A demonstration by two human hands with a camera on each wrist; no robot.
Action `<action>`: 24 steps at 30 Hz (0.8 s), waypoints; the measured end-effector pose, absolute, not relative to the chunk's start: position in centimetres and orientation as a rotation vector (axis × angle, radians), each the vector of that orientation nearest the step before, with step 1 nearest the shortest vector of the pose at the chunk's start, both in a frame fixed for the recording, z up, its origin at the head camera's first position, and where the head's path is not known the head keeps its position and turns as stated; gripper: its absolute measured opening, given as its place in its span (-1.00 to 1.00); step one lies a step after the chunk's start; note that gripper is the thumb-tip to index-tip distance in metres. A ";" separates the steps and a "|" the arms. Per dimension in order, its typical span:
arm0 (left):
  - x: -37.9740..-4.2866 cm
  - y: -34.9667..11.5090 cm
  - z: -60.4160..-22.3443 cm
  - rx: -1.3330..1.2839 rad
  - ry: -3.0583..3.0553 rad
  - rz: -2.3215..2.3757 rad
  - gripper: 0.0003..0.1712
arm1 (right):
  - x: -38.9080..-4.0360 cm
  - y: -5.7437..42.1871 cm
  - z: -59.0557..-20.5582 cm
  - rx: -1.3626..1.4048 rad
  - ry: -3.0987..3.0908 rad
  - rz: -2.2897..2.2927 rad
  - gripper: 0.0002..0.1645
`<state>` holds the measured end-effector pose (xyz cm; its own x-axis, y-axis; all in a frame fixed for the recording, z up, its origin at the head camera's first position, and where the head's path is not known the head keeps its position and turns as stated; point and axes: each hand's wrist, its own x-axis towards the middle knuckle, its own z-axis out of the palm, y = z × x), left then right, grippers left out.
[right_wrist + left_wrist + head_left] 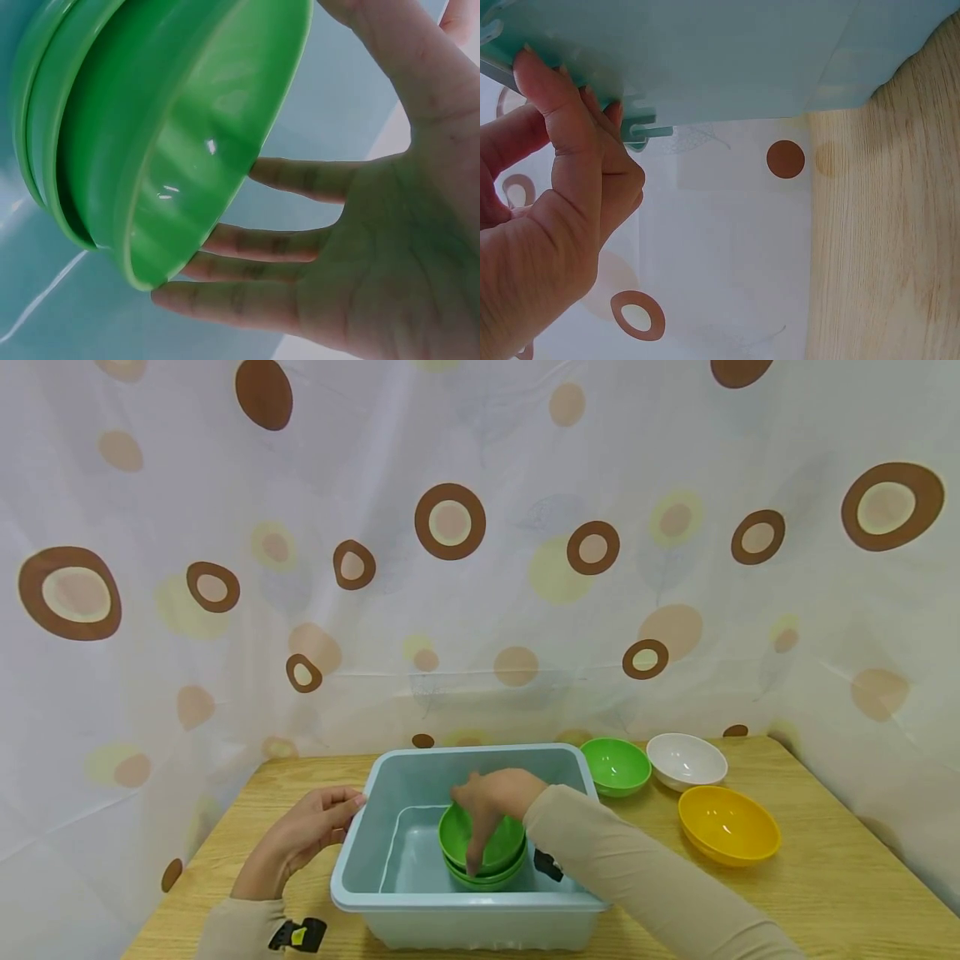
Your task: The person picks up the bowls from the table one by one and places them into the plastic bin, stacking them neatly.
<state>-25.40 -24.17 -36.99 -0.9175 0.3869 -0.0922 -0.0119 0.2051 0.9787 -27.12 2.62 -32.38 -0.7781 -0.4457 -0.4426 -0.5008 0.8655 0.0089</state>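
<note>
A light blue basin [480, 900] stands on the table, with a stack of green bowls [483, 883] inside it. My right hand [491, 797] reaches into the basin and spans the rim of the top green bowl [210, 150], thumb at one side and spread fingers at the other. That bowl sits tilted in the stack, a gap showing between it and the bowl below. At the basin's left rim, my left hand [315, 827] pinches the edge; in the left wrist view its fingers [570, 127] lie against the outer wall below the rim.
Right of the basin are another green bowl [615, 768], a white bowl [686, 762] and a yellow bowl [729, 827], all on the wooden table [817, 860]. A patterned curtain [510, 635] hangs behind and at both sides.
</note>
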 end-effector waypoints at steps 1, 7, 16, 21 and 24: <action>-25.4 -24.2 -37.0 0.351 2.170 1.763 -0.60 | -27.1 2.6 -32.4 -0.698 2.601 0.174 0.29; -25.3 -24.1 -36.9 0.338 2.177 1.757 -0.56 | -27.2 2.5 -32.6 -0.703 2.580 0.154 0.29; -25.3 -24.0 -37.0 0.338 2.171 1.768 -0.57 | -27.0 2.5 -32.8 -0.694 2.581 0.158 0.30; -25.3 -24.1 -36.9 0.350 2.170 1.764 -0.58 | -26.8 2.4 -32.9 -0.691 2.586 0.170 0.29; -25.3 -24.1 -36.9 0.353 2.168 1.767 -0.58 | -26.8 2.4 -32.9 -0.692 2.587 0.181 0.29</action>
<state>-25.35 -24.11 -36.90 -0.9177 0.3867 -0.0910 -0.0111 0.2039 0.9789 -26.82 2.39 -32.89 -0.7711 -0.4414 -0.4589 -0.5010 0.8654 0.0094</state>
